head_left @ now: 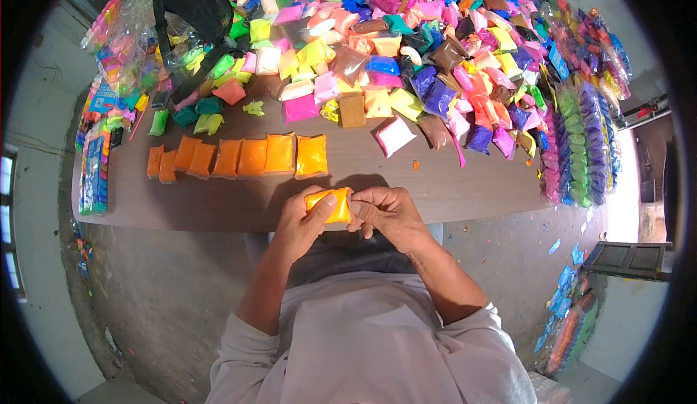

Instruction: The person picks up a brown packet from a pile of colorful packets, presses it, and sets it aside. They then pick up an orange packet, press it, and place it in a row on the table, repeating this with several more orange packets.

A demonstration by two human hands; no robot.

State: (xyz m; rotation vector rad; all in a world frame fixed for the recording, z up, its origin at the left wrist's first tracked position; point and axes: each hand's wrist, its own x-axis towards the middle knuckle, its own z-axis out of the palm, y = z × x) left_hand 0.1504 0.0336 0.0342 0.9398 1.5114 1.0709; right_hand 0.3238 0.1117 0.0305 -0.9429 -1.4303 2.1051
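Note:
Between my hands, just above the table's front edge, is a small orange packet point(335, 206) in clear plastic. My left hand point(301, 219) grips its left side, with the thumb across the front. The fingers of my right hand point(385, 214) pinch the packet's right edge; the exact spot under the fingertips is partly hidden. Beyond my left hand, a row of several orange packets point(251, 157) lies side by side on the table, the ones at the left end looking smaller.
A large heap of colourful packets point(377, 63) covers the back of the brown table point(450, 190). A black mesh bag point(192, 5) lies at the back left. Long strips of packets point(577, 139) hang over the right edge. Bundled packs point(94, 168) stand at the left edge.

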